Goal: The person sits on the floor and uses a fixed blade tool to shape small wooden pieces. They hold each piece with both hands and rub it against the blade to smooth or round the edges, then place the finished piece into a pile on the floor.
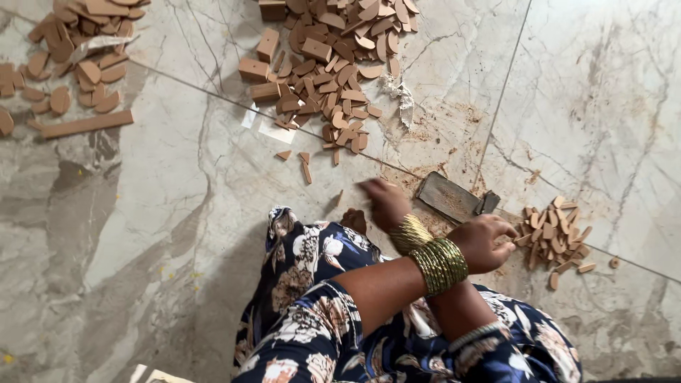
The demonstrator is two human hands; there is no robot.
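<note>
While your arms cross, wooden chips [557, 234] lie piled on the floor [163, 213] beside the dark blade [448, 196].
Right hand [386, 203] is blurred, grip unreadable; left hand [486, 242] fingers curl together. Keep fingertips off that edge.

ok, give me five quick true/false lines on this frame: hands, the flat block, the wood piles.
1. Both wrists wear stacked bangles. True.
2. The hands work over a table. False: they are over a marble floor.
3. A dark flat block lies between the hands. True.
4. The small pile beside the right hand is metal screws. False: it is small wood pieces.
5. The left hand rests on the big pile. False: it is apart from that pile, near the block.
</note>
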